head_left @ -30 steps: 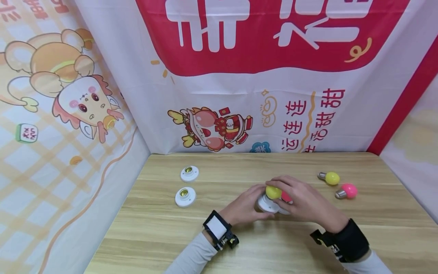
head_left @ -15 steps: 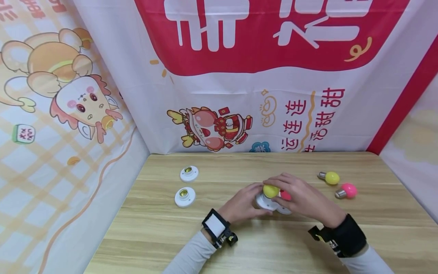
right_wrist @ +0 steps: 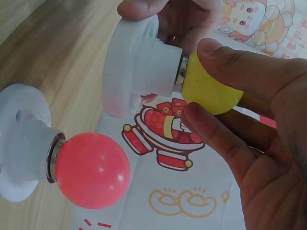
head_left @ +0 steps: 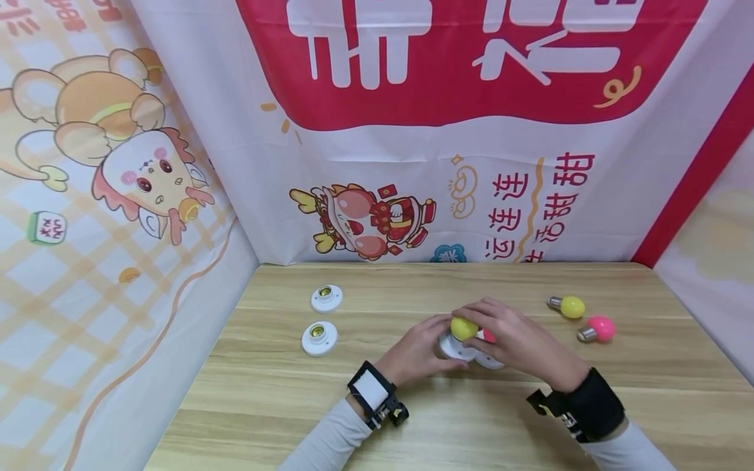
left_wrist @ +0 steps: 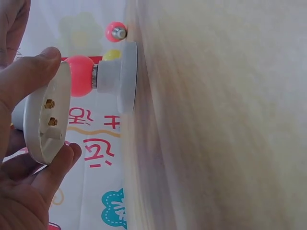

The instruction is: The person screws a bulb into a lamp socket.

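My left hand (head_left: 418, 352) grips the rim of a white round lamp holder (right_wrist: 129, 67), lifted off the table; the left wrist view shows its hollow underside with brass screws. A yellow bulb (right_wrist: 208, 88) sits with its metal base partly in that holder's socket. The fingers and thumb of my right hand (head_left: 515, 340) pinch the yellow glass. Just beside them, a second white lamp holder (right_wrist: 24, 143) stands on the table with a pink bulb (right_wrist: 93, 170) in it.
Two white lamp holders with bare sockets, a rear one (head_left: 326, 298) and a front one (head_left: 319, 338), stand on the left. A loose yellow bulb (head_left: 573, 307) and a loose pink bulb (head_left: 602, 328) lie at the right. A printed cloth (head_left: 365, 150) hangs behind the wooden table (head_left: 247, 405).
Both hands have shifted slightly left with the held lamp holder and yellow bulb. The right fingers have changed their place on the bulb a little. Nothing else on the table has moved.
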{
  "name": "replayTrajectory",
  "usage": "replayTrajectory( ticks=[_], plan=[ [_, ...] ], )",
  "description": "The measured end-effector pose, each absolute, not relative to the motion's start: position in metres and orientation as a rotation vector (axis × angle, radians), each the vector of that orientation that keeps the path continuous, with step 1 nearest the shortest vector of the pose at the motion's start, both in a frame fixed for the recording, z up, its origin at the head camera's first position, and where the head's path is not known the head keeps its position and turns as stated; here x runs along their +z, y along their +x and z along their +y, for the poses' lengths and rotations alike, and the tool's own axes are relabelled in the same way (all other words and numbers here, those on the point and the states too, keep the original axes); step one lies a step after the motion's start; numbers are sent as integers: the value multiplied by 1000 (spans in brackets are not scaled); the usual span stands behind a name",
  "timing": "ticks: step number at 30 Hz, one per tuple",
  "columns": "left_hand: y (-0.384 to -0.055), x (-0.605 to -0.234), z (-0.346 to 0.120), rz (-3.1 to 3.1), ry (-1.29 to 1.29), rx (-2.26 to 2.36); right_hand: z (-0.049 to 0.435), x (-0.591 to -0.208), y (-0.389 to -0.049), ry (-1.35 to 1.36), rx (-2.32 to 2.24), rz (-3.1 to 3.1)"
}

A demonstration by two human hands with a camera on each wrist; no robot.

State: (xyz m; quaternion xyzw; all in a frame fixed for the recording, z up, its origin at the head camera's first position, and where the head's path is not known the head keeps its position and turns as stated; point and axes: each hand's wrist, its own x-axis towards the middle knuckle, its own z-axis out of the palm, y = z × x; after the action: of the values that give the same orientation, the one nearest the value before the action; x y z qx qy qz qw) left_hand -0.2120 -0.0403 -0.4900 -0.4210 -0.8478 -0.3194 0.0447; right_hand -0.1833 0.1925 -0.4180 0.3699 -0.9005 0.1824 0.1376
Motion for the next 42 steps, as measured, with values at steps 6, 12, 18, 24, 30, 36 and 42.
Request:
replayTrajectory(
  ticks=[6,12,18,24,30,36,42],
  plan=[
    [-211,-490,-39,-2596,-1239,-968,191,-420,-184,1045,528,-2565],
    [-211,-488,-37,-2608,-1219,-968,191,-423,-185,1024,518,-2488],
    [-209,-486,-37,-2595,-1228,-965,190,-421,-184,997,507,-2506],
    [-209,-486,-38,-2608,-1218,-967,190,-419,-183,1014,566,-2520],
    [-210,-486,-40,-2664,-1183,-983,190,-418,-183,1030,583,-2506],
    [-211,-485,-44,-2726,-1150,-896,190,-425,-187,1038,575,-2460],
    [-215,-487,-48,-2740,-1112,-794,189,-430,-191,1055,567,-2449]
  ],
)
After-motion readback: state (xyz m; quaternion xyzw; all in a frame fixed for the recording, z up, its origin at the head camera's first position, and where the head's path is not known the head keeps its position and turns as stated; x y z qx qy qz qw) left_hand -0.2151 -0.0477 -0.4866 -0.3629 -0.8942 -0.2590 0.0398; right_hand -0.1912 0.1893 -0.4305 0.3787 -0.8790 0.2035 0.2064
